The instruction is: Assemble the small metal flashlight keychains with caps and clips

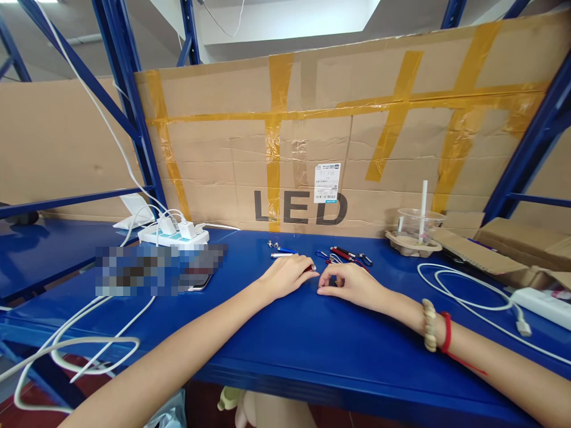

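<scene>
My left hand (pixel 285 274) rests on the blue table (pixel 285 345) with its fingers curled round a small red object with a silver tip (pixel 311 267). My right hand (pixel 348 284) lies just to its right, fingers pinched together close to that tip; what it pinches is too small to make out. Behind the hands lie several small red and blue pen-like items with key rings (pixel 343 254), a blue and silver one (pixel 283 254), and small silver parts (pixel 273 244). A bead bracelet (pixel 429 324) and a red string are on my right wrist.
A taped cardboard wall marked LED (pixel 312 148) stands behind the table. A white power strip with chargers (pixel 173 233) sits at the back left, its white cables (pixel 80 351) trailing off the front. A plastic cup with straw (pixel 419 229), white cables (pixel 473 294) and another strip (pixel 542 303) are right.
</scene>
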`<state>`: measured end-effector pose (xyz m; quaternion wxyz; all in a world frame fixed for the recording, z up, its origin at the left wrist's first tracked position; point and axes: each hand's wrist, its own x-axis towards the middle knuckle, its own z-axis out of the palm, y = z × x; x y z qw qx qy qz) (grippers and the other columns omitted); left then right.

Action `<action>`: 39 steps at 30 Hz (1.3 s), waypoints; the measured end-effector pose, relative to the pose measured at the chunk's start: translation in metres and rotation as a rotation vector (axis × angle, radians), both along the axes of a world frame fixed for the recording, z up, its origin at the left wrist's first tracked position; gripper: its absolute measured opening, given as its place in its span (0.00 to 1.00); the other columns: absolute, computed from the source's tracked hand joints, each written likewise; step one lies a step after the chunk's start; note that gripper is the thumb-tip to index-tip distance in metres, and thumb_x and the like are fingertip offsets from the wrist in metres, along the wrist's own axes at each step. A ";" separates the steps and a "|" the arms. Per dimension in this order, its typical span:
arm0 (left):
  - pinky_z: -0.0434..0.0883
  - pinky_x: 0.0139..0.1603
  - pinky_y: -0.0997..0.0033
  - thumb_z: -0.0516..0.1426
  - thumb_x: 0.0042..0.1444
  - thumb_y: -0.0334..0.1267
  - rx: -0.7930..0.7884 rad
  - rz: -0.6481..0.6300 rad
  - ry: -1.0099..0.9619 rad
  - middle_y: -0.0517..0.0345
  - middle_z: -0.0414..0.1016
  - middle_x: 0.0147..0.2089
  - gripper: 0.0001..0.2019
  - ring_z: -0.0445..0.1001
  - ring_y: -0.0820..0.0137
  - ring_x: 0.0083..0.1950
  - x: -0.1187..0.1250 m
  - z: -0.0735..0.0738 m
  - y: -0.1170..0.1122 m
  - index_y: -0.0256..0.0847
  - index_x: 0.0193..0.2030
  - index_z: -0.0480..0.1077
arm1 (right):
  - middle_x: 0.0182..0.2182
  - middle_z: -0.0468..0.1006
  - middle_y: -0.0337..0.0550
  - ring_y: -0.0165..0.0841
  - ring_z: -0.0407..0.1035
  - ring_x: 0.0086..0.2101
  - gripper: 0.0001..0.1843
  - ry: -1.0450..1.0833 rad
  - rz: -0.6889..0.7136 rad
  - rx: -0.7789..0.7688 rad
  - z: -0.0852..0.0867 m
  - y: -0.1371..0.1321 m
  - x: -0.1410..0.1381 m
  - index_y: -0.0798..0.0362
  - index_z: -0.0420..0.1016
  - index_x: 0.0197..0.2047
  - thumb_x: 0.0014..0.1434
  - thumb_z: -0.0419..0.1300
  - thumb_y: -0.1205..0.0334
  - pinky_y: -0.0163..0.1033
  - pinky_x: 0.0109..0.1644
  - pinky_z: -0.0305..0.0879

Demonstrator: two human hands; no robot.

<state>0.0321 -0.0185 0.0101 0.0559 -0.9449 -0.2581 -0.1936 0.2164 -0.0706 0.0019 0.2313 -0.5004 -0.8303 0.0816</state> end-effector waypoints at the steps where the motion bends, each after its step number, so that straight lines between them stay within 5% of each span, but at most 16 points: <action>1: 0.66 0.38 0.72 0.46 0.61 0.43 -0.010 -0.001 -0.004 0.56 0.72 0.38 0.11 0.71 0.68 0.39 0.000 0.001 -0.001 0.39 0.38 0.64 | 0.30 0.77 0.35 0.26 0.66 0.24 0.12 -0.010 -0.001 0.018 0.000 0.000 0.000 0.49 0.74 0.31 0.52 0.58 0.49 0.32 0.28 0.60; 15: 0.65 0.35 0.72 0.43 0.62 0.42 -0.034 -0.048 0.001 0.56 0.71 0.36 0.12 0.71 0.69 0.36 0.000 0.000 -0.004 0.39 0.37 0.63 | 0.30 0.76 0.41 0.27 0.66 0.23 0.14 0.199 0.007 0.430 -0.002 -0.001 -0.002 0.50 0.76 0.35 0.57 0.53 0.52 0.36 0.33 0.67; 21: 0.66 0.36 0.73 0.43 0.62 0.43 -0.059 -0.089 -0.011 0.56 0.71 0.36 0.13 0.71 0.69 0.37 -0.001 -0.001 -0.004 0.40 0.37 0.63 | 0.31 0.75 0.42 0.28 0.68 0.26 0.16 0.221 0.089 0.348 -0.002 -0.001 -0.003 0.51 0.76 0.33 0.58 0.52 0.50 0.33 0.28 0.65; 27: 0.66 0.34 0.73 0.44 0.61 0.41 -0.051 -0.026 -0.042 0.56 0.72 0.35 0.11 0.72 0.69 0.35 -0.001 -0.001 0.002 0.40 0.37 0.63 | 0.30 0.75 0.39 0.25 0.64 0.21 0.16 0.128 -0.118 0.343 -0.001 -0.001 -0.003 0.51 0.73 0.36 0.55 0.55 0.48 0.33 0.28 0.64; 39: 0.66 0.34 0.74 0.45 0.60 0.40 0.036 0.004 -0.004 0.57 0.73 0.36 0.10 0.73 0.69 0.37 -0.010 0.000 0.008 0.40 0.35 0.64 | 0.36 0.74 0.40 0.29 0.66 0.24 0.14 -0.068 -0.096 0.208 -0.003 0.000 -0.001 0.45 0.75 0.39 0.55 0.55 0.50 0.35 0.29 0.64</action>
